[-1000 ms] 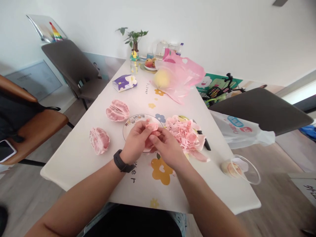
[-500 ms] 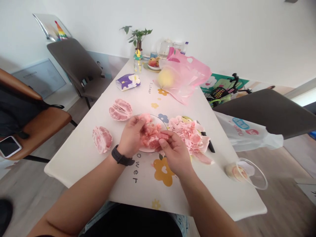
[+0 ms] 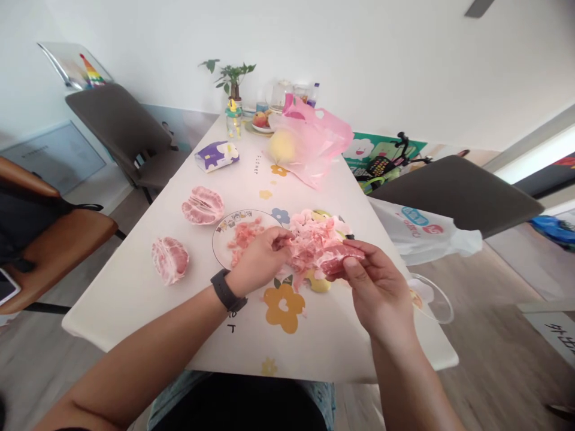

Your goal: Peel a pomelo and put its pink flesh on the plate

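My right hand (image 3: 381, 281) pinches a pink pomelo segment (image 3: 336, 258) between thumb and fingers, over the right side of the peel heap. Beside it, my left hand (image 3: 263, 254), with a dark watch band at the wrist, has its fingers pressed together at the heap's left edge. What they hold, if anything, is hidden. Below and left of that hand lies a white plate (image 3: 218, 245) with a patterned rim, bearing pink pomelo flesh (image 3: 245, 236). The heap of pale pink pomelo peel and membrane (image 3: 309, 230) rests right of the plate. Two peeled pomelo chunks (image 3: 203, 205) (image 3: 169, 260) sit to the left.
A purple-and-white tissue pack (image 3: 217, 157) and a pink plastic bag (image 3: 314, 143) with a yellow round fruit stand farther back. Behind are a potted plant (image 3: 234, 78) and a fruit plate. A clear plastic container (image 3: 433, 299) sits at the right edge, near a white bag (image 3: 417, 230).
Both hands have moved right from over the plate to the peel heap, the right one carrying the pomelo segment. The plate's flesh is now uncovered. The view has shifted to the right.
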`<act>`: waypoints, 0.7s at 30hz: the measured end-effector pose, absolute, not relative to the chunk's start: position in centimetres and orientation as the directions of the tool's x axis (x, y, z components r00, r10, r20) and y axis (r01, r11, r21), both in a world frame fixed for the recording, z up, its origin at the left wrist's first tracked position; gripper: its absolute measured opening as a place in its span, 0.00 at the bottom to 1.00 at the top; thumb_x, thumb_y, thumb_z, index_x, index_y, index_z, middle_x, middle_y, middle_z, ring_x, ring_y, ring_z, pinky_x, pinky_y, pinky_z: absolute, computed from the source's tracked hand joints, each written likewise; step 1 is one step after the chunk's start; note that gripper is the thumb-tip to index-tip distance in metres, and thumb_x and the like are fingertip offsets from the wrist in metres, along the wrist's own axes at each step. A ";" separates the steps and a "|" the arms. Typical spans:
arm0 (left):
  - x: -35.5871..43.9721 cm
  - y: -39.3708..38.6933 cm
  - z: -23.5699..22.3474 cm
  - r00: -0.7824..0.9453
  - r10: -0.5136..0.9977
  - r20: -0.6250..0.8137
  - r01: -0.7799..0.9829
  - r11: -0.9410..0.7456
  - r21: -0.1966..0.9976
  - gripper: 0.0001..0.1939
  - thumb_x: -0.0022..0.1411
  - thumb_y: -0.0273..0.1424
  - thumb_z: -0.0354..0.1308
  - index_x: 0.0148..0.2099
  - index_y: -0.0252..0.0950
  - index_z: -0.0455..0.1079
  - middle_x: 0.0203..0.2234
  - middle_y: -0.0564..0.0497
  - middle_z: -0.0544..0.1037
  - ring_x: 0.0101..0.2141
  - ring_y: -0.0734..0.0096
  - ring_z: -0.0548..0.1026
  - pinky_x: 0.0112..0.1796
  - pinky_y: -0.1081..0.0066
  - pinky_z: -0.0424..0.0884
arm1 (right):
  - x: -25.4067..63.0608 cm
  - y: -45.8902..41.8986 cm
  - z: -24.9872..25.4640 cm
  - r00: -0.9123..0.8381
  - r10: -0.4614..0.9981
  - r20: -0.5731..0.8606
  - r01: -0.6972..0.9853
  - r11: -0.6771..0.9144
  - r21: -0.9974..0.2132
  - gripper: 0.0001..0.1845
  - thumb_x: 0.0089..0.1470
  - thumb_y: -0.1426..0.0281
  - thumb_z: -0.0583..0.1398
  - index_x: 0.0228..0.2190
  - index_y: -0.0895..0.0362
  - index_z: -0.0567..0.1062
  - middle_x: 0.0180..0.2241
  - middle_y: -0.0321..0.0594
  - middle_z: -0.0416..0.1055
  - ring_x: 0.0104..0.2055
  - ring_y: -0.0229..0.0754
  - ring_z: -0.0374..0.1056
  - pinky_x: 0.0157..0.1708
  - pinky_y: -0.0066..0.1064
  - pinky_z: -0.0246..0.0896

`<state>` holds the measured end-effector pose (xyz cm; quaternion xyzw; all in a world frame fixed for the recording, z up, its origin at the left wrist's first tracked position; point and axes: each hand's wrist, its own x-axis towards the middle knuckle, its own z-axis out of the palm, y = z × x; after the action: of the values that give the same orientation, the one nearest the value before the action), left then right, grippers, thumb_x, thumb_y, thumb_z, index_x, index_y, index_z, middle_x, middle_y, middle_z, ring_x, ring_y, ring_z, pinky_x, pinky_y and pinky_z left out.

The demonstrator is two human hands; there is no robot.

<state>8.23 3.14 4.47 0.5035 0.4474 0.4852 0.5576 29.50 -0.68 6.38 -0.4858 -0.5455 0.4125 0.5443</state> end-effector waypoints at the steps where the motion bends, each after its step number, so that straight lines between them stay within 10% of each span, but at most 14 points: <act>1: 8.3 3.2 4.8 0.141 0.990 -0.006 -0.071 0.016 0.997 0.13 0.53 0.26 0.66 0.43 0.38 0.77 0.31 0.52 0.76 0.28 0.72 0.72 0.28 0.73 0.68 | 30.0 -0.7 6.3 0.085 0.978 0.192 0.071 0.186 -0.980 0.21 0.60 0.54 0.67 0.49 0.52 0.75 0.32 0.38 0.78 0.29 0.44 0.76 0.32 0.39 0.76; 13: 11.5 3.0 5.3 0.236 0.966 0.106 0.144 -0.143 0.979 0.08 0.56 0.22 0.58 0.33 0.39 0.76 0.31 0.50 0.80 0.30 0.65 0.75 0.31 0.68 0.69 | 31.9 -0.5 6.3 0.148 0.975 0.165 -0.057 0.175 -0.983 0.17 0.60 0.58 0.69 0.48 0.51 0.78 0.36 0.39 0.79 0.31 0.40 0.74 0.32 0.34 0.75; 21: 6.3 4.6 6.9 -0.028 0.999 0.045 0.165 -0.039 0.986 0.04 0.59 0.29 0.61 0.37 0.39 0.77 0.25 0.53 0.78 0.25 0.70 0.73 0.30 0.70 0.67 | 31.8 0.1 6.4 0.174 0.971 0.164 -0.094 0.183 -0.979 0.17 0.57 0.58 0.70 0.45 0.52 0.79 0.34 0.38 0.80 0.31 0.40 0.74 0.31 0.33 0.75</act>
<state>6.34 4.55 6.91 0.5419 0.5367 0.4754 0.4385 31.81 0.06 6.40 -0.4660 -0.4706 0.4377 0.6081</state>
